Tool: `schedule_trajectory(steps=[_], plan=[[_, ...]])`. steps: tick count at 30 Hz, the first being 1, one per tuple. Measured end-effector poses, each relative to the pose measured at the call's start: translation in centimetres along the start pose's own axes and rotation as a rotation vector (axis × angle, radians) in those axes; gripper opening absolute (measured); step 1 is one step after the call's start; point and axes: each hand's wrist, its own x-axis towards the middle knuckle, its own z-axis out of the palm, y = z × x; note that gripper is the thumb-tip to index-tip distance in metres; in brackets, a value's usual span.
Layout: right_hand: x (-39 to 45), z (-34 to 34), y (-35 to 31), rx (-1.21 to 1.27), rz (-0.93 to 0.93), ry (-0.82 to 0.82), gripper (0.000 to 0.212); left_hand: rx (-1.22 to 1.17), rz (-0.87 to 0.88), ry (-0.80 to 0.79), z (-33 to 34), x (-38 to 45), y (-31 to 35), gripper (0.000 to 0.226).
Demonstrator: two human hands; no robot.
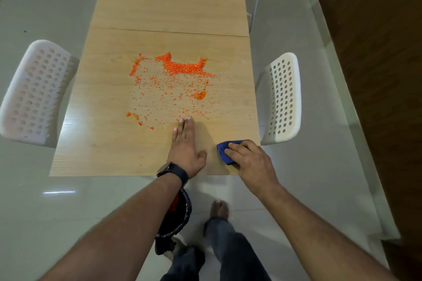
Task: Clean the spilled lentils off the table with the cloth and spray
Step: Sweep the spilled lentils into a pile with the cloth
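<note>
Fingers (pixel 182 124) of the left hand (pixel 186 146) are lying straight and pressed together, edge-on against the wooden table (pixel 109 143), their tips touching the near fringe of the spilled lentils (pixel 173 84). Just beside it, toward the table's near right corner, the right hand (pixel 249 159) is curling over a bunched blue cloth (pixel 223 150), fingertips gripping it against the surface. A dark watch (pixel 171 171) is sitting on the left wrist. Orange lentils are spreading across the middle of the table, piled thickest at the far side and thinning into scattered grains and a few wet-looking smears toward the person. Two white perforated chairs are standing at either side, one on the left (pixel 34 91) and one on the right (pixel 283 98). Below the table's near edge, a dark bin (pixel 178 219) is resting on the pale tiled floor (pixel 68 212), beside the person's bare foot (pixel 219 209).
</note>
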Motion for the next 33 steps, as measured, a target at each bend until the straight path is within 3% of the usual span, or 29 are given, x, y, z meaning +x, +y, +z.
schedule_trajectory(steps=[9,14,18,24,27,33], plan=[[11.6,-0.9,4.3,-0.007,-0.147,-0.011,0.035,0.005,-0.136,0.139,1.3,3.8,3.1,0.118],[11.2,-2.3,4.1,0.046,-0.186,-0.021,0.047,-0.049,-0.218,0.157,2.0,4.9,5.3,0.12],[7.3,-4.0,4.7,0.262,0.028,0.057,0.06,-0.021,-0.23,0.142,2.0,5.4,6.8,0.125],[8.7,-5.3,7.0,0.553,0.536,0.298,0.043,0.033,-0.261,0.144,2.0,6.1,7.5,0.127],[9.1,-5.3,7.1,0.506,0.613,0.344,0.039,0.039,-0.239,0.134,1.7,6.3,7.5,0.128],[9.4,-3.5,4.6,0.381,0.609,0.215,0.044,0.02,-0.216,0.131,1.8,6.5,6.2,0.13]])
